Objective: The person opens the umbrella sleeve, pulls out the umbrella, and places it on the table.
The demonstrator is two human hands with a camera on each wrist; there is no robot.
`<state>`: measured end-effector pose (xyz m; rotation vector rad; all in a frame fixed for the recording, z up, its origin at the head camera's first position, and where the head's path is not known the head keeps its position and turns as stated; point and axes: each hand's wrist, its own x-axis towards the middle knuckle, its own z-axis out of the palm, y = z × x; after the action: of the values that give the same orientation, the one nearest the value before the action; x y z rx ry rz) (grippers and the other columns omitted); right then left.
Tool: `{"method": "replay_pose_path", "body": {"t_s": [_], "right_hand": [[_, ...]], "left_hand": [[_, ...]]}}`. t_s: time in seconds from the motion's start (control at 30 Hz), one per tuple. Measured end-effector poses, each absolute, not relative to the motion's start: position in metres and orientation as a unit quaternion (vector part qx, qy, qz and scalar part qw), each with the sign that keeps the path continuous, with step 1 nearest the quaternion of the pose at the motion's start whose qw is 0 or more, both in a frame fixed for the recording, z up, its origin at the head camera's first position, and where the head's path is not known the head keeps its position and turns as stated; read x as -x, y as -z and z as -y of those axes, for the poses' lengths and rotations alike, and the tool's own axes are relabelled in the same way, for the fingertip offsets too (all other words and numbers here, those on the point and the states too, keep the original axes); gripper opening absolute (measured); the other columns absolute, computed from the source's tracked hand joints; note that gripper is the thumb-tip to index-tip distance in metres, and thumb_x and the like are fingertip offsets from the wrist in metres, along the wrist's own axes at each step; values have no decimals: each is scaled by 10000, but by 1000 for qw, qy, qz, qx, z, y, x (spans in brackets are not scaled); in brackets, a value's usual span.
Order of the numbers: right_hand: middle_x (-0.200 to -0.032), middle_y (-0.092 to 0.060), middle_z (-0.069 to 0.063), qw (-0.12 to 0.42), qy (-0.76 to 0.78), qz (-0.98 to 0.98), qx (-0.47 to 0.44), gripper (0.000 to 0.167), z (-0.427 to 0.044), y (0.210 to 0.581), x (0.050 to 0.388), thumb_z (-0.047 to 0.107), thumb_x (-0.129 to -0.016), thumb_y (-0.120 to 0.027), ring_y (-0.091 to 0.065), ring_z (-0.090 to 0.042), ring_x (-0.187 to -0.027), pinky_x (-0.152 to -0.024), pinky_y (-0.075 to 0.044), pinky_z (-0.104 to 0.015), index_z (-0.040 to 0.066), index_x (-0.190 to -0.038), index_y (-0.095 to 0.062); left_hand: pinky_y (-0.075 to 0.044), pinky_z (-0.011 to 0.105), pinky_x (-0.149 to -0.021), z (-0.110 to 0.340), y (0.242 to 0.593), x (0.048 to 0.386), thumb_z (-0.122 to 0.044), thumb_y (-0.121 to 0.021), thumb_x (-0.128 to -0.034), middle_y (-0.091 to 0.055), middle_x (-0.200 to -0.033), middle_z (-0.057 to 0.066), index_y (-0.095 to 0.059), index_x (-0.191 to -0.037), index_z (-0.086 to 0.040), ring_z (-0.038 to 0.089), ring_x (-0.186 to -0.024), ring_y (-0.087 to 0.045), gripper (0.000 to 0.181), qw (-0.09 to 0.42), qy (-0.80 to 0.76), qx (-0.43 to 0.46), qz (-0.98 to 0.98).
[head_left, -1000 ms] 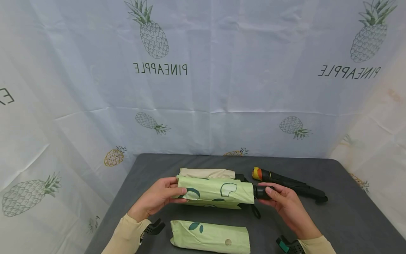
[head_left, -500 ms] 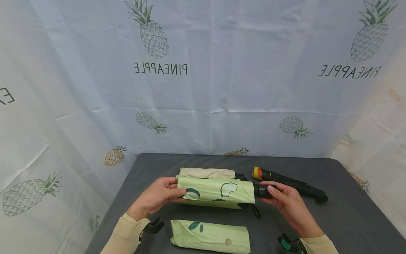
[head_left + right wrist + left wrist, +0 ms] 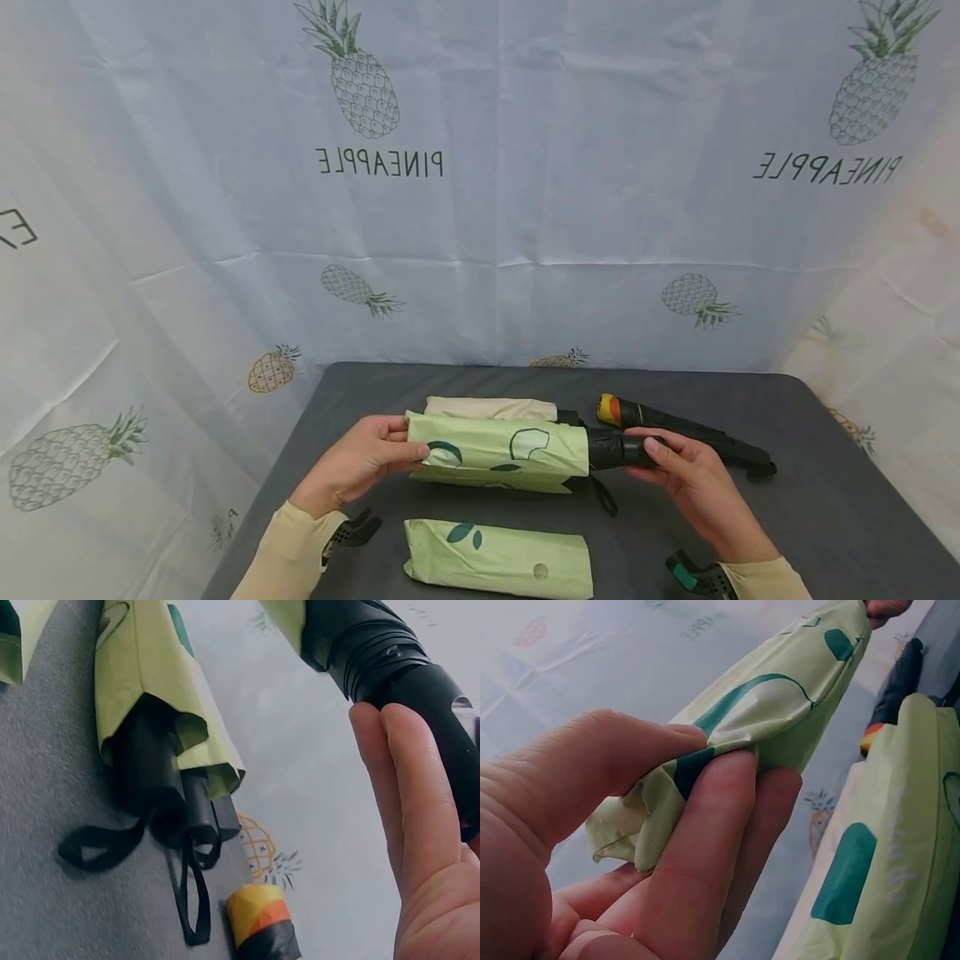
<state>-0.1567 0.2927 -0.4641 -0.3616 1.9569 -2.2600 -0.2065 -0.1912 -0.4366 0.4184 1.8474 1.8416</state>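
A big white cloth with pineapple pictures [image 3: 495, 208] hangs behind a dark grey worktop [image 3: 645, 533]. Above the worktop, near the middle between its left and right edges, a long black folded umbrella [image 3: 611, 449] pokes out of a light green cloth sleeve with dark leaf shapes [image 3: 480, 446]. Below it, a green-covered umbrella [image 3: 498, 481] lies near a cream umbrella [image 3: 487, 408] by the back edge. A black umbrella with a yellow-and-orange end [image 3: 697, 435] lies near the back right corner. Another light green leafy sleeve [image 3: 495, 558] lies farthest from the back edge. The left hand [image 3: 348, 464] pinches the held sleeve's left end. The right hand [image 3: 693, 483] pinches the black handle, two fingers pressed together.
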Motion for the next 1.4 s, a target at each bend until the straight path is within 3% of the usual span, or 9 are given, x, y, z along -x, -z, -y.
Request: {"method": "replay_pose_path", "body": {"t_s": [0.33,0.57,0.83,1.13,1.4], "right_hand": [[-1359,-705,142,61,743,-657,110,379,-306,465,154,68,-1171,-454,-753,-78,-1190,-994,-649,-331,241,-1355,-736],[-1350,-709,147,53,735,-669,97,353,-317,466,147,80,-1172,-459,-745,-65,-1192,-984,-653,-339,146,-1407,-714],[-1347,-724,140,66,748,-652,105,412,-329,468,143,62,-1177,-425,-749,-72,-1195,-1000,-646,-344,244,-1358,-747],[-1360,-723,129,75,755,-640,116,441,-337,470,139,44,-1180,-392,-744,-80,-1207,-996,-648,-341,237,-1364,-744],[-1372,-723,111,88,765,-627,121,451,-346,473,138,36,-1181,-375,-751,-106,-1207,-995,-646,-340,208,-1377,-743]], "left_hand": [[-626,459,-1055,192,436,208,-108,-761,-1017,-769,-1145,14,-613,-1413,94,153,-1102,-760,469,243,-665,-155,-689],[-617,486,-1066,191,436,208,-109,-758,-1019,-773,-1200,29,-604,-1425,103,160,-1115,-765,483,245,-666,-160,-686],[-606,493,-1084,188,439,207,-116,-766,-1016,-789,-1147,2,-604,-1444,85,161,-1135,-759,500,255,-662,-162,-686],[-631,396,-1047,188,442,203,-142,-774,-1016,-797,-1213,21,-566,-1489,95,158,-1162,-755,569,256,-660,-153,-690],[-643,337,-1000,188,446,202,-123,-768,-1013,-789,-1175,4,-592,-1450,100,141,-1118,-756,521,256,-661,-150,-690]]}}
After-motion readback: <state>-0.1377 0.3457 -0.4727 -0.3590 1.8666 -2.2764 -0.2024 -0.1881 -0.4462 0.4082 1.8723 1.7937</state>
